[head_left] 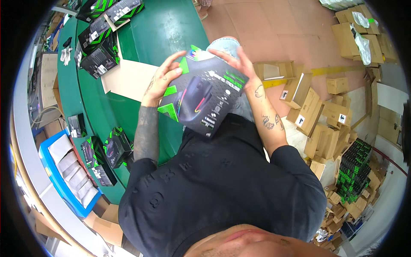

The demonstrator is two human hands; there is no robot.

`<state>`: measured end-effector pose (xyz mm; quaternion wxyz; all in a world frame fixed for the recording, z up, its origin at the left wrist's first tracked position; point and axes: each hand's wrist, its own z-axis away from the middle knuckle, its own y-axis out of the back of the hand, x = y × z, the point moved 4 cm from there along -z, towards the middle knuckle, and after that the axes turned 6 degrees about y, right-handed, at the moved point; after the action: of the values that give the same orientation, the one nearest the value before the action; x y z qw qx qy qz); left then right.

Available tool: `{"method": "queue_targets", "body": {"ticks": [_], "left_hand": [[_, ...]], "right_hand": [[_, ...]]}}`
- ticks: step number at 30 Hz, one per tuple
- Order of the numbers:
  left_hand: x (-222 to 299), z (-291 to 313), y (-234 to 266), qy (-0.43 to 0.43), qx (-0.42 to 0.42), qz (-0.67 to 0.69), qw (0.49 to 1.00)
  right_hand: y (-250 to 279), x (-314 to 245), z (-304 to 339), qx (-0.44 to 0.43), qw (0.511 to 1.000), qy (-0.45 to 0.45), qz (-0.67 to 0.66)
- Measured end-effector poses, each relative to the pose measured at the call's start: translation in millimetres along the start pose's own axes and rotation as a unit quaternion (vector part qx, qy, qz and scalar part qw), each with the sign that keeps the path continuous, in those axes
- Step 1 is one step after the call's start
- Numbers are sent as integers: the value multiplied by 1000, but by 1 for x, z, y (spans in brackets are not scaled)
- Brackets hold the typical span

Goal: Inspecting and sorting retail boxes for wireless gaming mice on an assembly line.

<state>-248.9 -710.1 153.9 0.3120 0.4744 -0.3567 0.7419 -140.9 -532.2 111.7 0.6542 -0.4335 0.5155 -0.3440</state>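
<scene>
A black computer mouse box (222, 100) with green corner patches and a picture of a mouse on its face is held up in front of my body, tilted. My left hand (165, 79) grips its left edge near the upper corner, with the thumb on the front face. Along its upper right edge, my right hand (242, 66) has its fingers stretched over the top and the palm against the side. Fingertips behind the box are hidden. Left of my hands a flat sheet of pale cardboard (130, 79) lies on the green table (165, 30).
More black and green boxes (100, 60) are piled at the table's far left, others (115, 147) near my left elbow. A blue bin (64, 180) with white packets stands beyond the table edge. Open brown cartons (310, 109) and a stack of black-green boxes (353, 171) are on the right.
</scene>
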Motion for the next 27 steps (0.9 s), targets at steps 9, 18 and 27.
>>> {"method": "queue_targets", "body": {"ticks": [9,18,27], "left_hand": [[26,1,1,-189,323,-409,832],[10,-12,36,-305,112,13,946],[54,-27,40,-445,-357,352,742]], "right_hand": [[-33,4,4,97,851,264,443],[-32,14,2,88,795,309,515],[-33,13,15,130,834,312,436]]}}
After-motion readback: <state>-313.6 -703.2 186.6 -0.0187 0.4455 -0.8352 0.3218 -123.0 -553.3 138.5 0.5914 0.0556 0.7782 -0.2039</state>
